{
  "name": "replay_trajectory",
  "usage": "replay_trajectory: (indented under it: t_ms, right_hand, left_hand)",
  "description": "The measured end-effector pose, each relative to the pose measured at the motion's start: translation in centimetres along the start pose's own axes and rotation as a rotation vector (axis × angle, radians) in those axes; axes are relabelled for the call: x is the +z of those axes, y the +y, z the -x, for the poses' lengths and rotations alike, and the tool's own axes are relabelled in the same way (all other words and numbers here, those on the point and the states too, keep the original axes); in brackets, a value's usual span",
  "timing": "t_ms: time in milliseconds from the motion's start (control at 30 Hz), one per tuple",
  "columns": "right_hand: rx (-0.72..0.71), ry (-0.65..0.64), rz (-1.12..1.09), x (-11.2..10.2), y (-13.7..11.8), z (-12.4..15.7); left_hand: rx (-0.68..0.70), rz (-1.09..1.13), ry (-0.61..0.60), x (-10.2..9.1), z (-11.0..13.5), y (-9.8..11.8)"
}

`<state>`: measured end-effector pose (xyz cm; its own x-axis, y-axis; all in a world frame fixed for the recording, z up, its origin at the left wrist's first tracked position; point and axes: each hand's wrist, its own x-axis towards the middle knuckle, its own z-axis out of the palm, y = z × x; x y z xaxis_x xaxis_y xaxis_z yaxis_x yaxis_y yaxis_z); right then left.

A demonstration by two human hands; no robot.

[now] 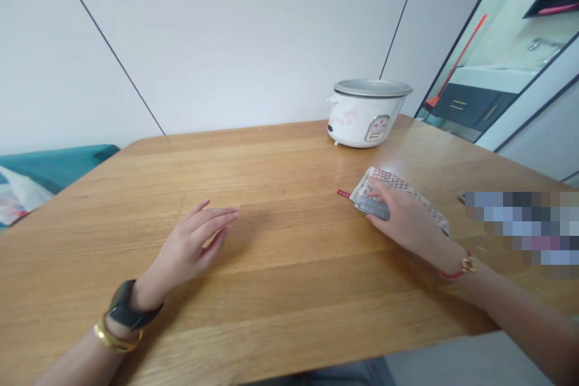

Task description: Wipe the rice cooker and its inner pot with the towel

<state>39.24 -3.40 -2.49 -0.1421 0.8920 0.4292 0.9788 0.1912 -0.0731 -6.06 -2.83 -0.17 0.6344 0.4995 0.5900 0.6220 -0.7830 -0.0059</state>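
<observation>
Over the left half of the wooden table (289,289), my left hand (192,244) is held with fingers stretched forward and nothing in them. My right hand (407,217) is over a flat patterned cloth pouch (393,180), fingers on its top and thumb along its near side. The pouch has a checked part, a grey-blue strip and a small red tag (343,193) sticking out to the left. Part of the pouch is hidden under my hand.
A white rice cooker (357,120) without a lid stands at the back right of the table. At the right edge lies a blurred-out object (525,223). A teal chair or sofa back (67,160) with a plastic bag (18,196) is at left. White panels stand behind.
</observation>
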Motion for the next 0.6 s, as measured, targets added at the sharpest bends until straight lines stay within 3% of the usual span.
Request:
replay_trajectory:
  t_ms: [100,267,400,500,600]
  right_hand:
    - [-0.111,-0.014,0.041,0.0,-1.3,0.6]
    - [0.106,-0.155,0.32,0.2,-0.9,0.5]
    - [0.111,-0.251,0.3,0.6,0.4,-0.4]
    - [0.241,-0.129,0.079,0.4,3.0,-2.6]
    - [0.394,0.062,-0.269,-0.6,7.2,-6.2]
  left_hand:
    - [-0.003,-0.018,0.082,-0.2,0.2,-0.1]
    - [-0.002,-0.085,0.156,-0.6,0.2,-0.2]
    - [0.0,-0.089,0.177,-0.5,0.3,-0.8]
    - [-0.029,-0.063,0.162,-0.3,0.6,-1.3]
    - [-0.066,-0.047,0.143,-0.2,1.0,-1.5]
